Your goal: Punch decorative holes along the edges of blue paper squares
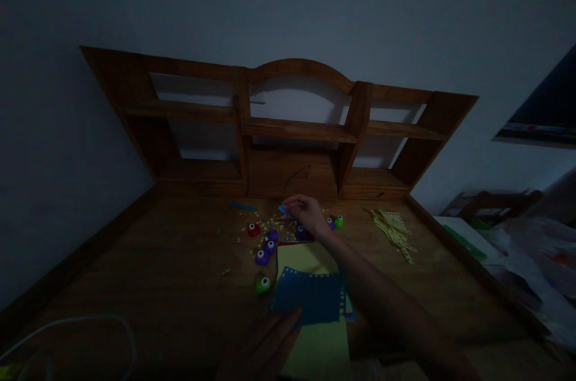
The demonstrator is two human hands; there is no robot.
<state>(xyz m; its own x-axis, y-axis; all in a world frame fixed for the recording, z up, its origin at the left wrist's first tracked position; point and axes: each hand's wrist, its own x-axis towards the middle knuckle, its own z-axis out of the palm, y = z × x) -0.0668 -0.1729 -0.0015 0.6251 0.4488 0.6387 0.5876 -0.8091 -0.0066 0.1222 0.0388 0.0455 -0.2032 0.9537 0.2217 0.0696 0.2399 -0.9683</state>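
Note:
My right hand [304, 212] reaches over the scattered paper bits, its fingers pinched on a small blue paper scrap [283, 210]. At the bottom, my left hand [267, 342] lies with outstretched fingers at the lower left edge of a blue paper sheet [310, 297]. Holes run along that sheet's top and right edges. Under it is pale yellow paper [306, 258]. Small paper punches stand around: a red one [254, 230], purple ones [263, 257] and a green one [263, 285] left of the sheets, with another green punch [339, 222] right of my right hand.
Tiny yellow paper bits [270, 224] are strewn across the wooden desk [180, 273]. A blue strip [242, 206] lies at the back. Punched yellow strips [393, 228] form a pile at right. A wooden shelf [297, 129] borders the desk's back; a white cable [90, 319] curves at lower left.

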